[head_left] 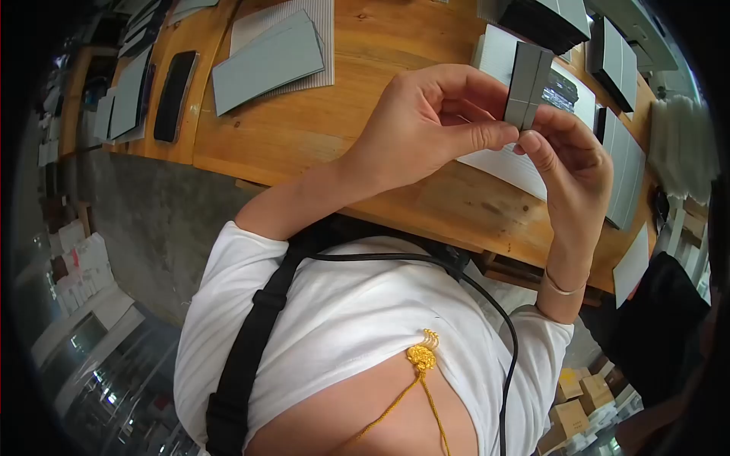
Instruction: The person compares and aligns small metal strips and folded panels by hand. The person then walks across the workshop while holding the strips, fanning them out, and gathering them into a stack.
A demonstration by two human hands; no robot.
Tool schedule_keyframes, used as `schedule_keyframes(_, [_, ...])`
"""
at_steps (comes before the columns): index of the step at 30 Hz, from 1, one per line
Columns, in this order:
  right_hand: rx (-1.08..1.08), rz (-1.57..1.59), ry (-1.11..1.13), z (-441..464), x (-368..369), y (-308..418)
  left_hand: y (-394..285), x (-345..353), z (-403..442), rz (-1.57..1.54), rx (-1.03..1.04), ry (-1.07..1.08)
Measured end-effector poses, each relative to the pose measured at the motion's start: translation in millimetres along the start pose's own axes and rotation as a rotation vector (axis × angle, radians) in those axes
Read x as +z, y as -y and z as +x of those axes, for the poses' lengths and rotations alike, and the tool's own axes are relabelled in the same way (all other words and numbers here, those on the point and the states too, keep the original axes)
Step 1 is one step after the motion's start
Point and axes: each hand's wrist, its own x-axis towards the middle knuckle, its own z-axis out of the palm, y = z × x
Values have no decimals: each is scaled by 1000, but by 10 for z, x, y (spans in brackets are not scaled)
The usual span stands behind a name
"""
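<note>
A narrow grey panel [530, 83] with a dark side and a thin line across it is held upright above the table. My left hand [426, 121] pinches its lower left edge between thumb and fingers. From the other side, my right hand [574, 161] grips the bottom corner, its thumb close to the left thumb. Beneath the hands lies a white ribbed pad [506, 171], partly covered by them. On the pad, behind the panel, shows a shiny black crumpled piece [561, 93]; I cannot make out its kind.
Grey rectangular boards [266, 67] lie on a ribbed sheet [328, 45] on the wooden table [357, 45]. A black phone [175, 97] rests farther left. Stacked grey panels [623, 171] line the right side. Cardboard boxes [569, 422] stand on the floor at lower right.
</note>
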Motion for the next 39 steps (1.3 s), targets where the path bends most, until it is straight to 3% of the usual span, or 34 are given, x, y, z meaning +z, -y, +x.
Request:
schedule_keyframes(6, [-54, -23, -71, -75, 38, -12, -19, 82, -18, -6, 74, -81])
schedule_keyframes(17, [18, 136, -23, -115, 35, -25, -58, 65, -30, -92, 37, 27])
schedule_keyframes(39, [21, 185, -3, -129, -15, -8, -63, 49, -7, -77, -12, 26])
